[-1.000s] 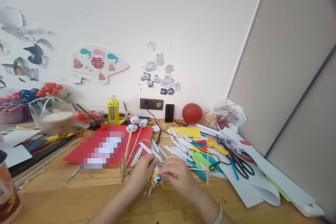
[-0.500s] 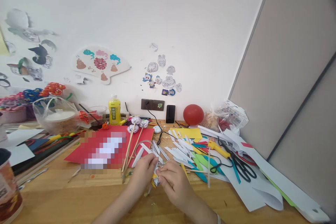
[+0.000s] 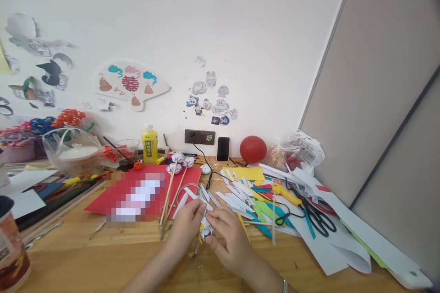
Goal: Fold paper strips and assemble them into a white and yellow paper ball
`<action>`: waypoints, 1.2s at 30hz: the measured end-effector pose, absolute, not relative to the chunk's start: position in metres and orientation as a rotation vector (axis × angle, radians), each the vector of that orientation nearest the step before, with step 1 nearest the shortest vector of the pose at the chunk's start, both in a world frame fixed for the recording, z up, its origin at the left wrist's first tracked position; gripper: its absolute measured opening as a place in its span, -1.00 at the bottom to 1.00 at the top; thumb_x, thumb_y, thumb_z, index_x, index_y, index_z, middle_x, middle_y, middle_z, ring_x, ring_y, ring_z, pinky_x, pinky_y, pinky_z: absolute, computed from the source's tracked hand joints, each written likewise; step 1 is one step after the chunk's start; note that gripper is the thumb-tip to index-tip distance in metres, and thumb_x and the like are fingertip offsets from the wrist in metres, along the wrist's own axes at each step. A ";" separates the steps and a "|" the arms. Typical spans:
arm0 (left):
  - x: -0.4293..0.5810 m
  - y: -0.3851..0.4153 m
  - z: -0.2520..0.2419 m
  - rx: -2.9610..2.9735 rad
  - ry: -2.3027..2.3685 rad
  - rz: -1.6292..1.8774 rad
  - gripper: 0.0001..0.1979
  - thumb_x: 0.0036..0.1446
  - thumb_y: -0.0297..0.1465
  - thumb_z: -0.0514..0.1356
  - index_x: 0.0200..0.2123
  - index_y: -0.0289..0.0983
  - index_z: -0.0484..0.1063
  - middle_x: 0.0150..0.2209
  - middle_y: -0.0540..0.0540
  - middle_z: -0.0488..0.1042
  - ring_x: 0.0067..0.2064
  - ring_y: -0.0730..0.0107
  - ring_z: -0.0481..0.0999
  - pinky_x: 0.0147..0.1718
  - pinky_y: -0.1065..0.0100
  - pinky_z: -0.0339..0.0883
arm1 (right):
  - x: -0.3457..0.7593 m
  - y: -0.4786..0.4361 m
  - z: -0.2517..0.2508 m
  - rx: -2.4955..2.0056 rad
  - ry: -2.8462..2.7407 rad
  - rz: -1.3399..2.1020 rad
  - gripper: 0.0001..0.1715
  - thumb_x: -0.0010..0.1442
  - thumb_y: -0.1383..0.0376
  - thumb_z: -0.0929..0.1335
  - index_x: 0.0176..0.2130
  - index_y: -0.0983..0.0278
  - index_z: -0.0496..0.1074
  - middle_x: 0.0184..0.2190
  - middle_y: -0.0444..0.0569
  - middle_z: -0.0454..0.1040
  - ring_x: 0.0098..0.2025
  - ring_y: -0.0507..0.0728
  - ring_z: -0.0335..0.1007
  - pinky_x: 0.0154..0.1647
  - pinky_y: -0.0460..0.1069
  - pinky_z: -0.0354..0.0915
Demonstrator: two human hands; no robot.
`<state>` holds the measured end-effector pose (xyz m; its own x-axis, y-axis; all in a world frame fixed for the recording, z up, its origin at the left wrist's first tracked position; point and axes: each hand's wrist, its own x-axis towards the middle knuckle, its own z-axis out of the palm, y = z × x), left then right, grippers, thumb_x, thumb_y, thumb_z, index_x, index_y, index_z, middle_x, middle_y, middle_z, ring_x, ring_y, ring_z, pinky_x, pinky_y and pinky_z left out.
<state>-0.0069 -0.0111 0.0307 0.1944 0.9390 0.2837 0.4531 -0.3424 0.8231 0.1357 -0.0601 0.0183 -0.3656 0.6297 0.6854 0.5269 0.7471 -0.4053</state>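
Observation:
Close together over the front of the table, my two hands work at a small folded white paper piece (image 3: 206,230) with some yellow showing at its lower side. My left hand (image 3: 187,222) is closed, its thumb and fingers pinching the paper from the left. On the other side my right hand (image 3: 229,238) curls round the paper, fingertips at its upper edge and thumb lower down. Just beyond lie white paper strips (image 3: 181,206) and a roll of clear tape (image 3: 178,194). Wooden sticks with white paper flowers (image 3: 174,168) rest on a red sheet (image 3: 151,214).
To the right, cut paper strips (image 3: 239,194) are heaped near a yellow glue gun (image 3: 288,195) and black scissors (image 3: 321,222). A yellow bottle (image 3: 150,144), a phone (image 3: 223,149) and a red balloon (image 3: 253,149) stand along the wall. A cup (image 3: 12,247) is at left.
My right hand's thumb has moved down and away from its fingers, uncovering more of the folded paper. My left hand stays nearly where it was.

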 end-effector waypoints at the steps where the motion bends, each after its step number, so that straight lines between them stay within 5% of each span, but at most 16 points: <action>1: -0.007 -0.010 0.031 1.876 1.296 1.074 -0.71 -0.01 -0.19 -0.04 -0.65 -0.21 0.13 -0.64 0.08 0.20 -0.52 0.37 0.22 -0.51 0.42 0.10 | 0.137 -0.060 0.019 -0.872 -2.076 0.144 -0.50 0.13 0.10 0.25 0.03 0.26 0.23 -0.14 0.05 0.32 -0.09 0.18 0.19 -0.05 0.08 0.17; 4: -0.008 -0.006 0.027 1.823 1.291 1.076 -0.71 -0.03 -0.18 -0.02 -0.66 -0.21 0.15 -0.65 0.08 0.20 -0.52 0.37 0.24 -0.52 0.42 0.12 | 0.136 -0.057 0.016 -0.936 -2.102 0.148 -0.29 -0.03 0.06 0.37 0.06 0.24 0.16 -0.10 0.06 0.30 -0.08 0.21 0.19 -0.06 0.09 0.19; 11: -0.003 -0.003 0.013 1.681 1.303 1.113 -0.73 -0.10 -0.18 0.01 -0.66 -0.23 0.21 -0.67 0.08 0.24 -0.52 0.34 0.30 -0.52 0.39 0.18 | 0.129 -0.056 0.008 -0.983 -2.033 0.158 -0.43 0.00 0.39 0.33 0.03 0.21 0.21 -0.18 0.02 0.32 -0.13 0.17 0.21 -0.10 0.06 0.21; 17: -0.002 -0.002 0.009 1.619 1.307 1.140 -0.73 -0.10 -0.20 0.02 -0.64 -0.26 0.27 -0.64 0.04 0.33 -0.51 0.31 0.35 -0.50 0.36 0.22 | 0.127 -0.056 0.008 -0.987 -2.000 0.234 -0.39 -0.03 0.48 0.31 0.03 0.19 0.20 -0.18 0.00 0.30 -0.12 0.15 0.21 -0.10 0.04 0.21; 30: 0.002 -0.012 0.014 1.536 1.359 1.219 -0.73 -0.14 -0.20 0.06 -0.71 -0.23 0.19 -0.70 0.10 0.21 -0.56 0.37 0.26 -0.54 0.39 0.13 | 0.125 -0.049 0.000 -0.995 -1.875 0.263 -0.70 0.10 0.32 0.29 -0.11 0.20 0.35 -0.29 -0.02 0.34 -0.21 0.13 0.25 -0.21 0.01 0.24; 36: 0.000 -0.009 0.012 1.427 1.243 1.277 -0.64 -0.08 -0.05 0.01 -0.56 -0.25 0.26 -0.62 0.06 0.31 -0.53 0.37 0.34 -0.52 0.39 0.24 | 0.137 -0.045 0.009 -0.990 -1.660 0.366 -0.50 0.06 0.11 0.32 -0.01 0.20 0.25 -0.06 0.05 0.29 -0.03 0.19 0.21 -0.04 0.08 0.19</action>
